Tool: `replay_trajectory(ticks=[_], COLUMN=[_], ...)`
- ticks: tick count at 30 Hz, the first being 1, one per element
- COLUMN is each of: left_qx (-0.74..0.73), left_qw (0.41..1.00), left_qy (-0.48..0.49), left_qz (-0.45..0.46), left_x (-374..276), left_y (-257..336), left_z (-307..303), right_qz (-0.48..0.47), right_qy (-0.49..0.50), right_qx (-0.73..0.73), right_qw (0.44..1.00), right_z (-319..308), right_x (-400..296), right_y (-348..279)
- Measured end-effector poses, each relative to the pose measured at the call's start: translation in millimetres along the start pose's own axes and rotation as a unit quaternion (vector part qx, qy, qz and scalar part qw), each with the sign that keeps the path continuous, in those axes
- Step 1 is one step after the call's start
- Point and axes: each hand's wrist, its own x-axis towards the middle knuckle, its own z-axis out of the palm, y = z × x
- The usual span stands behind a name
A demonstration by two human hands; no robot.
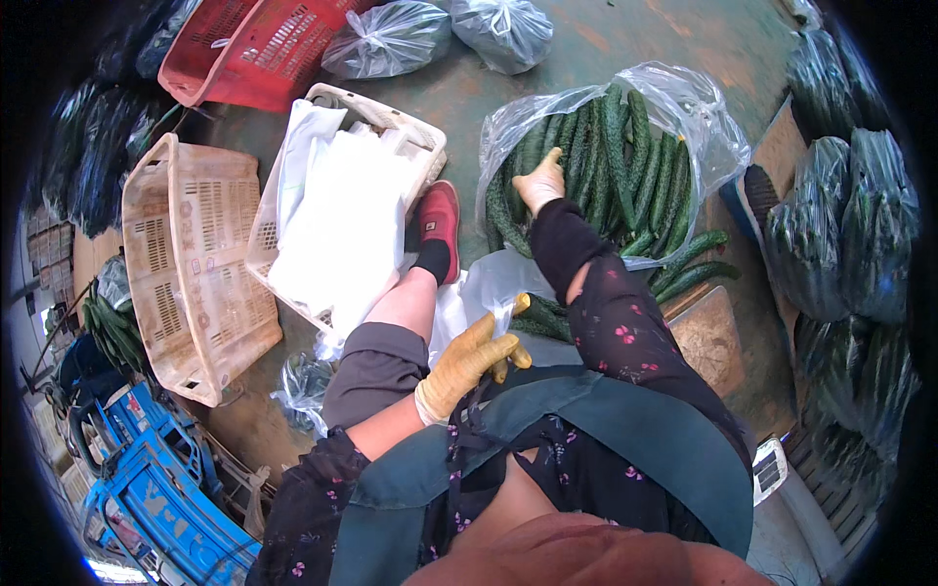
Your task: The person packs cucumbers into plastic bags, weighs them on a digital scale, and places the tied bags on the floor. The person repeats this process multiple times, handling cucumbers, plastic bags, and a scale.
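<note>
My right hand (541, 180), in a pale glove, reaches into a large clear plastic bag (714, 139) full of long cucumbers (612, 157); its fingers rest at the cucumbers on the bag's left side, and whether it grips one is hidden. My left hand (473, 359), in a yellowish glove, is near my lap and pinches the edge of a thin clear plastic bag (491, 282). Beside that hand, more cucumbers (546, 319) lie partly hidden by my right arm. A few loose cucumbers (696, 272) lie just below the large bag.
A white plastic crate (432, 139) holding white plastic sheets or bags (352, 212) stands left of my shoe. Further left are an empty cream crate (220, 271) and a red crate (271, 58). Tied bags (388, 40) lie at the top; filled cucumber bags (813, 227) line the right.
</note>
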Motion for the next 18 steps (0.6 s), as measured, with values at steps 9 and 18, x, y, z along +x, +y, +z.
replay_trajectory(ticks=[9,18], left_qx=[-0.065,-0.115], left_qw=[0.997,0.986], left_qy=[0.019,-0.006], left_qz=[0.044,0.118], left_x=[-0.4,26.5], left_y=[-6.3,-23.1], left_z=[8.2,0.9], right_qz=[-0.012,-0.076], right_qy=[-0.431,-0.523], right_qx=[0.708,0.748], right_qw=[0.559,0.401], right_z=[-171.9,-206.6], right_x=[-89.9,-228.3], right_y=[96.8,95.9])
